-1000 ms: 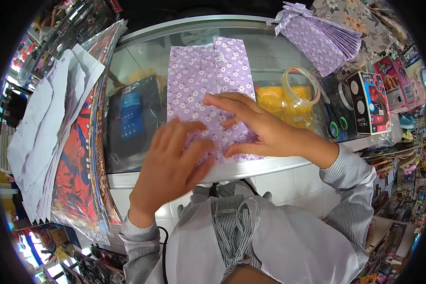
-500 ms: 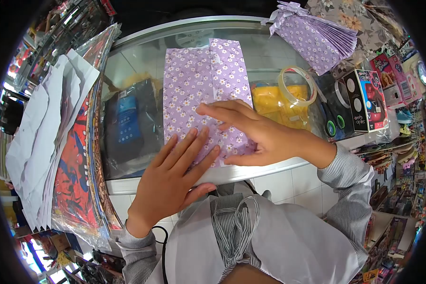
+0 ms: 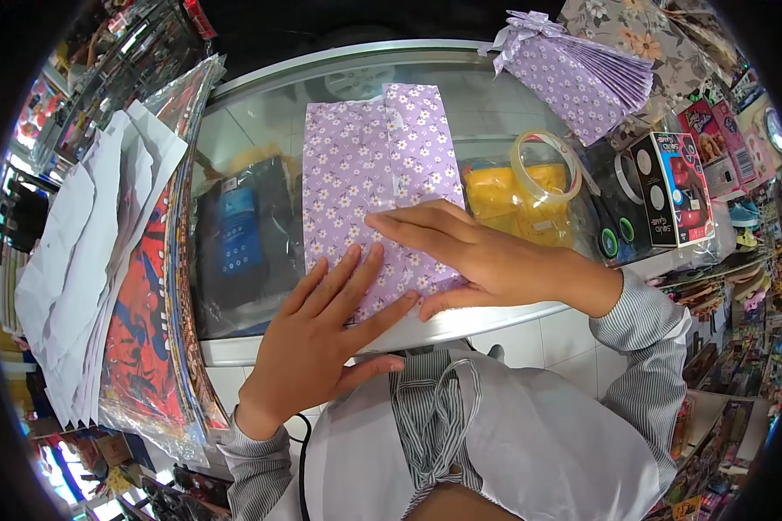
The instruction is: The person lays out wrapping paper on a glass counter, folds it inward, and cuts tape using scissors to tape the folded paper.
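Note:
A folded sheet of purple daisy-print wrapping paper [image 3: 347, 165] lies on the glass counter, with an overlapping seam running down it. My left hand [image 3: 317, 334] rests flat on its lower left part, fingers spread. Across the lower middle, near the seam, lies my right hand [image 3: 478, 256], its fingers stretched out and the thumb apart. Neither hand grips anything. The paper's lower right part is hidden under my right hand.
Right of the paper are a roll of clear tape [image 3: 523, 169], scissors [image 3: 615, 234] and a boxed game [image 3: 673, 187]. A pleated bundle of the same print [image 3: 573, 78] sits at the back right. Torn white paper [image 3: 87, 226] lies on wrapped sheets at left, beside the glass counter [image 3: 243, 350].
My right hand has lowered onto the paper, its fingers closer together. My left hand stays flat on it. The whole view has shifted slightly downward.

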Demonstrator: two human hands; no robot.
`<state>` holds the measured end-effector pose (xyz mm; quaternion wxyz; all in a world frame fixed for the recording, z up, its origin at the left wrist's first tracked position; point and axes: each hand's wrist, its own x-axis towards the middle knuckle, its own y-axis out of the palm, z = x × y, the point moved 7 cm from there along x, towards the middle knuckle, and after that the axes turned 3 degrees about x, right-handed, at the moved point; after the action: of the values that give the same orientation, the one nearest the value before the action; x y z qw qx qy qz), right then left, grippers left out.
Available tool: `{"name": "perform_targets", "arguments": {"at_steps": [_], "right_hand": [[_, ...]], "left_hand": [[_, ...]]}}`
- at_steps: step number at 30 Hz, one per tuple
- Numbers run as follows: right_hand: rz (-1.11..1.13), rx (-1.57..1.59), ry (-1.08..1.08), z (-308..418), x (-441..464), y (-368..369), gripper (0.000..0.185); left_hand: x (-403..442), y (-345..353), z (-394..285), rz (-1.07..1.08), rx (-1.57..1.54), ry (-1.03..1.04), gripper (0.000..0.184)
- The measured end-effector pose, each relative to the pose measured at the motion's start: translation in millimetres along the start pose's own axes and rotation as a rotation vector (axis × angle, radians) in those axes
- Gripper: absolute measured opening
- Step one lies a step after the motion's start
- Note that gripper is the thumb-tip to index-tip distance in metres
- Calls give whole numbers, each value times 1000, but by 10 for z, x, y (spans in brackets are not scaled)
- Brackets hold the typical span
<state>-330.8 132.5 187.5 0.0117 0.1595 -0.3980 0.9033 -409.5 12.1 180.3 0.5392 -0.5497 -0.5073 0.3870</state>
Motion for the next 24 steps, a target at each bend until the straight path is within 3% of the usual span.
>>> {"name": "perform_targets", "arguments": {"at_steps": [3, 9, 12, 18, 24], "right_hand": [[8, 38, 24, -37, -21, 15, 85], [29, 31, 0, -33, -24, 19, 93], [15, 44, -12, -27, 12, -34, 84], [-158, 295, 94, -137, 29, -184, 76], [-260, 253, 127, -148, 67, -154, 77]], "left_hand": [[17, -24, 0, -5, -16, -15, 60], [32, -47, 33, 1, -45, -35, 58], [40, -61, 50, -12, -88, -8, 61], [30, -101, 46, -100, -164, -36, 61], [21, -92, 41, -117, -135, -29, 57]]}}
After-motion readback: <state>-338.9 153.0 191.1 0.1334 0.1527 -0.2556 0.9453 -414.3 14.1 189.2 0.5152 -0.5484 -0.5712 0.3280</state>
